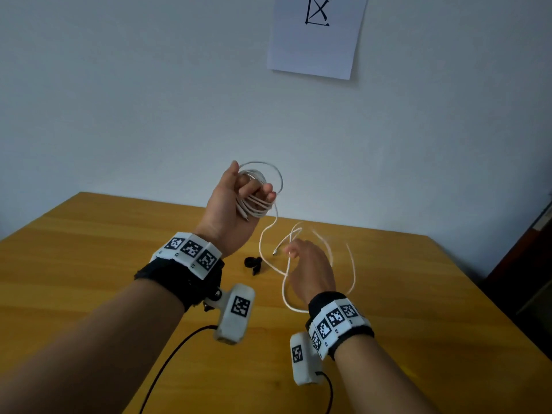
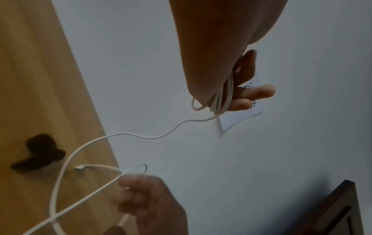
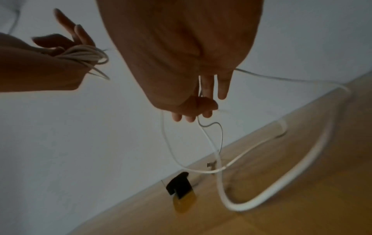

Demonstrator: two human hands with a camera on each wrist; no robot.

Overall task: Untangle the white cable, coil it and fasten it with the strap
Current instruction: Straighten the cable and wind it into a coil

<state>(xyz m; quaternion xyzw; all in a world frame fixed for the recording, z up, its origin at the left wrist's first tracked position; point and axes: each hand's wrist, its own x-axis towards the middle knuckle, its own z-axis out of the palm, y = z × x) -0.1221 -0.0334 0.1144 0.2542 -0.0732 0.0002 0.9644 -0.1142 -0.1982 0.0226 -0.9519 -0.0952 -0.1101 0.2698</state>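
Note:
My left hand [image 1: 239, 201] is raised above the table and holds several loops of the white cable [image 1: 257, 204] wound round its fingers [image 2: 255, 93]. The rest of the cable [image 1: 286, 279] hangs down in loose loops to my right hand [image 1: 301, 264], which is lower and pinches a strand between thumb and fingers [image 3: 193, 109]. The cable's free plug [image 1: 276, 251] lies just left of the right hand, near the table. A small black strap [image 1: 253, 263] lies on the table between the hands; it also shows as the dark strap [image 2: 38, 152] and the black strap [image 3: 178, 183].
The yellow wooden table [image 1: 89, 264] ends at a pale wall with a printed sheet of paper [image 1: 316, 34]. Dark furniture [image 1: 531, 264] stands at the right edge. Black leads [image 1: 167, 363] run from the wrist cameras over the table's front.

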